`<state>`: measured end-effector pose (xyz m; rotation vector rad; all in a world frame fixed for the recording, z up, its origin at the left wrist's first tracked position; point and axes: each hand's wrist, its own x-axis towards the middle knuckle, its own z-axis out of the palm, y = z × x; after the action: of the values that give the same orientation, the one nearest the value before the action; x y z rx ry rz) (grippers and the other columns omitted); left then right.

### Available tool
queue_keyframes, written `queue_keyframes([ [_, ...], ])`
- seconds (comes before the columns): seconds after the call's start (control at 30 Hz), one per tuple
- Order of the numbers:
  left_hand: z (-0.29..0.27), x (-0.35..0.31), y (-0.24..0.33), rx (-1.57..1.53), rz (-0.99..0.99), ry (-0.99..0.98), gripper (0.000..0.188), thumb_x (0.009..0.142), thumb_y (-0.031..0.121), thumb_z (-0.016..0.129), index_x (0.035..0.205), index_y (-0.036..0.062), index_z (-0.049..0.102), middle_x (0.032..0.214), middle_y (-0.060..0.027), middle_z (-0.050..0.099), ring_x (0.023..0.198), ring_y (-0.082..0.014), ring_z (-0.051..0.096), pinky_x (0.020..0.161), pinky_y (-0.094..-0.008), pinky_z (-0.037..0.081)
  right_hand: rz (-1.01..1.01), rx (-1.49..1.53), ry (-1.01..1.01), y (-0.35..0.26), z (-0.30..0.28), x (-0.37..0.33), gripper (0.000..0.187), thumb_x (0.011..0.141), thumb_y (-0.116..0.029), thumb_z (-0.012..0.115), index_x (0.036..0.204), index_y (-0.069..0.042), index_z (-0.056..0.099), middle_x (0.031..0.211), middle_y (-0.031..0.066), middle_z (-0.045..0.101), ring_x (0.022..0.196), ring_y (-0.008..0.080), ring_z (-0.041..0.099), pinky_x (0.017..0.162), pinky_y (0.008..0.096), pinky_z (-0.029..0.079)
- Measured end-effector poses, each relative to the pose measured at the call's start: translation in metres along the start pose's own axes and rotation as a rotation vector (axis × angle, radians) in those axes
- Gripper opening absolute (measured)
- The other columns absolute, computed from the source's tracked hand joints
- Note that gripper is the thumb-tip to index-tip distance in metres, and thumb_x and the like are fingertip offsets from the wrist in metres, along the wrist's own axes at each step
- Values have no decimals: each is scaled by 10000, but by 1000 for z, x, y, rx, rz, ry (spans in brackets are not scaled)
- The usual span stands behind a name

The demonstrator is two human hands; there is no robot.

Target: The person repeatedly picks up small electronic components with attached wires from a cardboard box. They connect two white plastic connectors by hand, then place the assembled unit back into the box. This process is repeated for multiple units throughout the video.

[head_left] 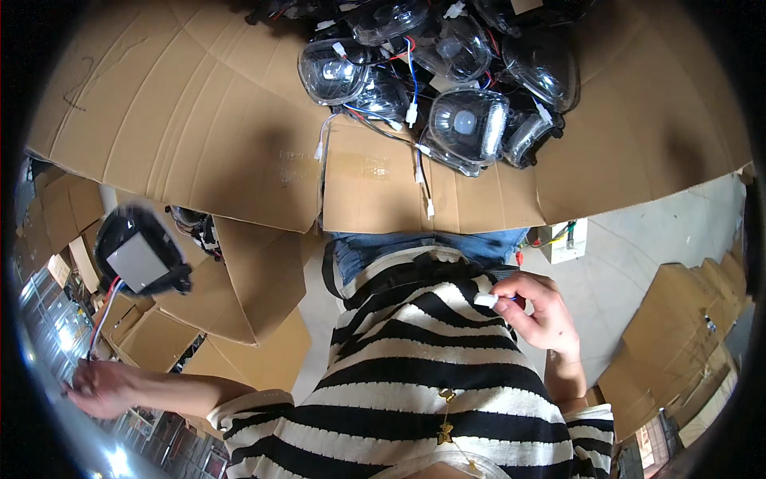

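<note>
At the far left, my left hand is closed, its fingers slightly blurred, at the end of red, white and dark wires. These wires run up to a black vehicle headlight, whose back carries a pale grey square plate. The lamp is blurred and seems to hang in the air over cardboard boxes. In front of my striped top, my right hand pinches a small white plug connector between thumb and fingers. Something blue shows by the fingertips; most of it is hidden.
Several clear-lensed headlights with loose wires and white plugs lie heaped on a cardboard sheet ahead of me. An opened carton holds dark parts at left. A white box with coloured wires stands at right, near more cardboard.
</note>
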<state>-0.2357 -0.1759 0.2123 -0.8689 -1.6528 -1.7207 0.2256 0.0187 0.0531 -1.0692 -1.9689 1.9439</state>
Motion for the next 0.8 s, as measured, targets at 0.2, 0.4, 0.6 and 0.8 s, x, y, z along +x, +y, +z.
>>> queue_keyframes([
  [0.2, -8, -43, -167, 568, -124, -477, 237, 839, 190, 479, 949, 18, 600, 793, -36, 568, 665, -103, 477, 584, -238, 383, -12, -42, -19, 1, -1, 2, 92, 702, 1, 555, 788, -11, 526, 674, 97, 556, 581, 235, 546, 524, 303, 425],
  [0.4, -29, -159, -231, 642, -510, -642, 206, 837, 147, 516, 947, -21, 566, 813, -66, 582, 701, -105, 506, 637, -203, 397, -22, -42, 19, 3, -4, 1, 98, 698, 2, 558, 790, -7, 525, 672, 103, 555, 600, 236, 549, 533, 308, 426],
  [0.6, 86, -238, -30, 239, -362, -1211, 168, 800, 86, 518, 940, 10, 572, 853, -65, 569, 777, -163, 539, 664, -263, 431, 9, -36, 16, 6, -1, 8, 97, 699, -6, 562, 789, -3, 524, 684, 105, 557, 628, 256, 551, 561, 323, 431],
  [0.8, 196, -383, -53, 16, 224, -1681, 279, 726, 94, 533, 994, 15, 513, 984, -135, 529, 905, -274, 515, 744, -363, 433, -10, -49, 22, 4, -2, 5, 93, 706, -7, 553, 794, -4, 523, 692, 111, 555, 639, 265, 550, 570, 328, 430],
])
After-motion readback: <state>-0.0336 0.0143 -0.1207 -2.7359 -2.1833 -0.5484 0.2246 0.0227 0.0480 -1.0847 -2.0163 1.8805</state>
